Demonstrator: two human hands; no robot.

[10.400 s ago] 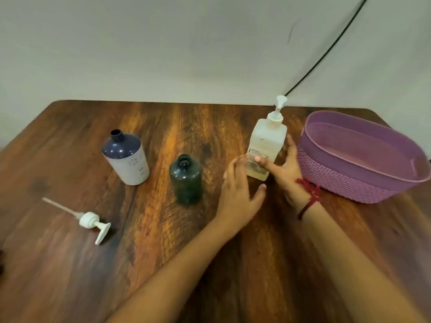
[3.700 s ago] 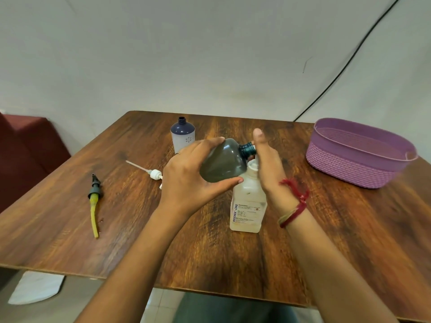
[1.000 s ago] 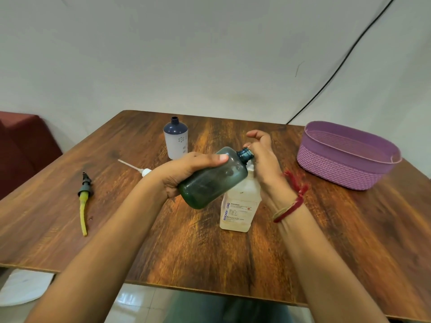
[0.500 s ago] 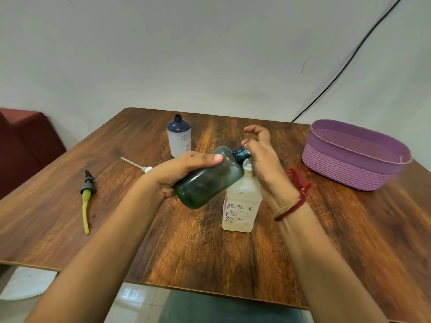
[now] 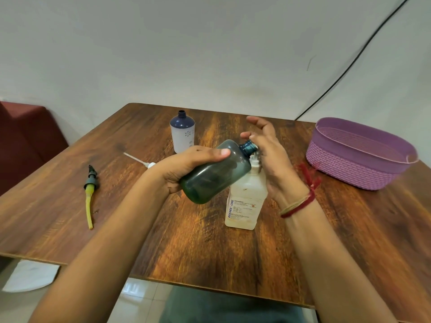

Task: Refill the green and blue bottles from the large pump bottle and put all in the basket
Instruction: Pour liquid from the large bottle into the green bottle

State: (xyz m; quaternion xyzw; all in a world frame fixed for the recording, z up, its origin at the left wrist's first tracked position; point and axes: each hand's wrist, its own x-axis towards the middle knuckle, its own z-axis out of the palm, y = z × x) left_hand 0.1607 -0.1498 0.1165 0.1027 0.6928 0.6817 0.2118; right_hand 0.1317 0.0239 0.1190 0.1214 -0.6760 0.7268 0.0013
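My left hand (image 5: 186, 165) grips the dark green bottle (image 5: 217, 173), tilted on its side with its open neck at the pump head of the large pump bottle (image 5: 245, 201). That pale bottle stands upright mid-table. My right hand (image 5: 270, 157) rests on the pump head, palm down, fingers loosely extended; the pump head is mostly hidden beneath it. The blue and white bottle (image 5: 182, 134) stands uncapped at the back. The purple basket (image 5: 359, 155) sits at the right with nothing visible in it.
A white pump with a long tube (image 5: 140, 160) lies behind my left hand. A dark sprayer cap with a yellow tube (image 5: 89, 197) lies at the left. The wooden table (image 5: 210, 248) ends near my body; a maroon seat (image 5: 25, 136) is at the far left.
My right hand's fingers have spread and lifted slightly over the pump head. The green bottle stays tilted against the pump spout in my left hand.
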